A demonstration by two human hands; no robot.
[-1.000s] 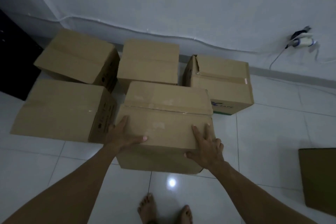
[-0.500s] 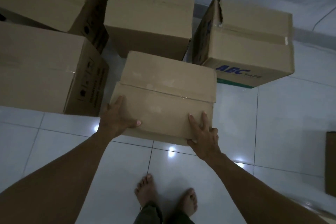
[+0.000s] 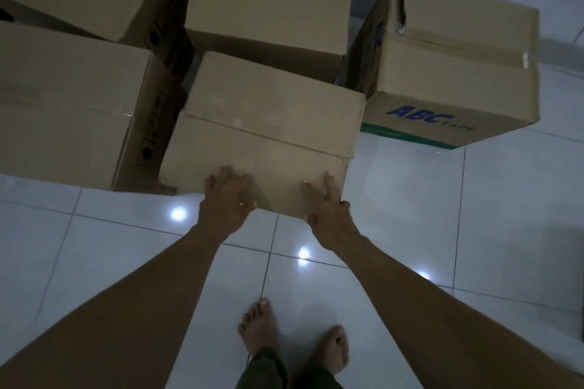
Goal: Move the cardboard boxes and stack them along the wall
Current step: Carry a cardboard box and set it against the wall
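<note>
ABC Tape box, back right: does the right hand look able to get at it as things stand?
Probably yes. The right hand rests on the front box's near right corner, and only bare tiled floor lies between it and the ABC Tape box, whose near face is unblocked.

Just one head cam, tilted steeply down, up close. Nearest box (image 3: 268, 136) at 12 o'clock, feet (image 3: 262, 325) at 6.

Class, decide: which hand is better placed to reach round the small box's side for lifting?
Probably right. The right hand rests at the near right corner of the small box, bare floor beside it; the left hand sits mid-edge, and the big box crowds that side.
</note>
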